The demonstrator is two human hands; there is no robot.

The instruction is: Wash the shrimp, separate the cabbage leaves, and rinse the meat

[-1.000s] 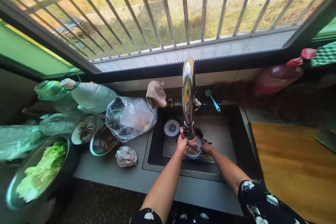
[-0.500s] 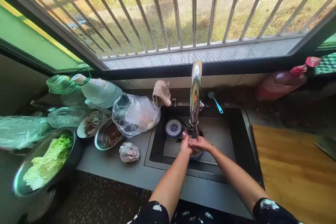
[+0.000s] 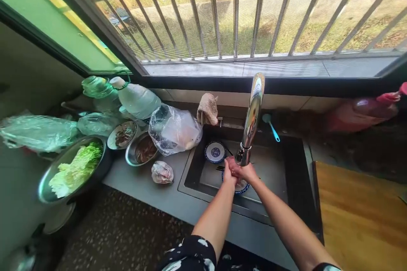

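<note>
Both my hands are together in the dark sink (image 3: 294, 169), right below the chrome faucet (image 3: 252, 114). My left hand (image 3: 229, 171) and my right hand (image 3: 246, 172) close around a pinkish-red piece (image 3: 234, 166) that looks like raw meat; the faucet head and my fingers partly hide it. Just beneath them sits a blue-rimmed bowl (image 3: 241, 189) with something pale pink in it. A small blue-and-white patterned dish (image 3: 215, 152) lies in the sink's left back corner. Dark utensils, partly covered, lie beside my left hand.
Left of the sink are a clear plastic bag (image 3: 174, 129), a small wrapped bundle (image 3: 162, 172), a metal bowl (image 3: 130, 156), a plate (image 3: 111, 140) and a basin of cabbage (image 3: 76, 169). A cloth (image 3: 207, 109) and a blue-handled brush (image 3: 271, 127) are behind. On the right lies a wooden board (image 3: 359, 211).
My view has shifted, so the faucet and counter things appear farther right. My hands stay together below the faucet, and more of the pinkish piece and the bowl shows.
</note>
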